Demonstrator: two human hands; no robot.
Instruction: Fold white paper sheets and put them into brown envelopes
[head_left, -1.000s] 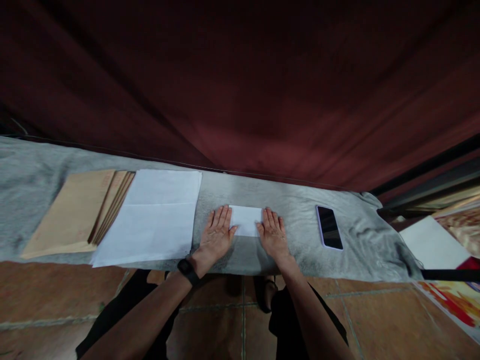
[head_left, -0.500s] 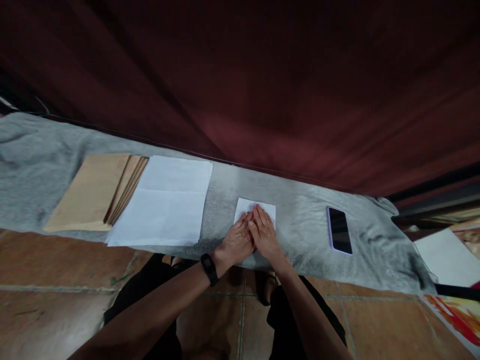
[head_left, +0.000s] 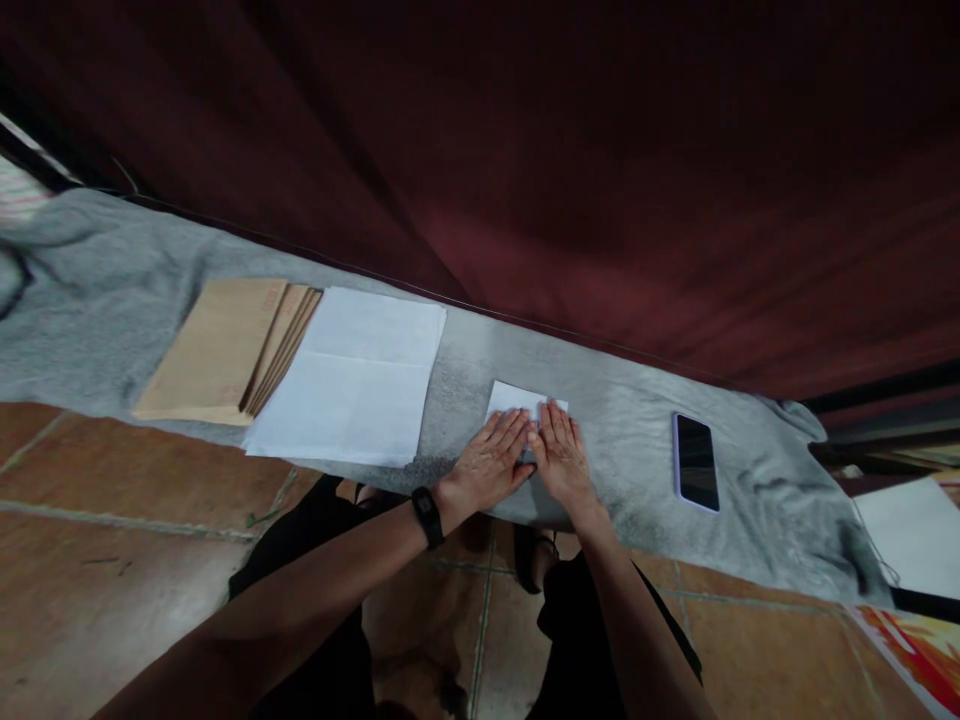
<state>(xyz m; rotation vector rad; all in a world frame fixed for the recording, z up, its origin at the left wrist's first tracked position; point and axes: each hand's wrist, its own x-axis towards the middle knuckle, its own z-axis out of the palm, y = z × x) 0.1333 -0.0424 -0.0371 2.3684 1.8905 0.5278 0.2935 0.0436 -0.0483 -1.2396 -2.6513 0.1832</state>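
Observation:
A small folded piece of white paper (head_left: 517, 397) lies on the grey cloth in front of me, its lower part covered by my hands. My left hand (head_left: 491, 462) rests flat on its left side, fingers stretched out and thumb apart; a black band circles that wrist. On the paper's right side lies my right hand (head_left: 561, 455), also flat with fingers extended. The two hands are close together at the thumb and fingertips. To the left is a stack of white paper sheets (head_left: 356, 385), the top one creased across.
Brown envelopes (head_left: 214, 345) lie fanned at the left, beside the sheets. A phone (head_left: 696, 462) with a purple edge lies to the right. Grey cloth (head_left: 615, 430) covers the narrow table. Behind it hangs a dark red curtain (head_left: 525, 200). More paper (head_left: 911, 535) sits at far right.
My hands, overlapping on the middle of the paper before, have spread apart toward its two sides. The view has shifted and tilted slightly.

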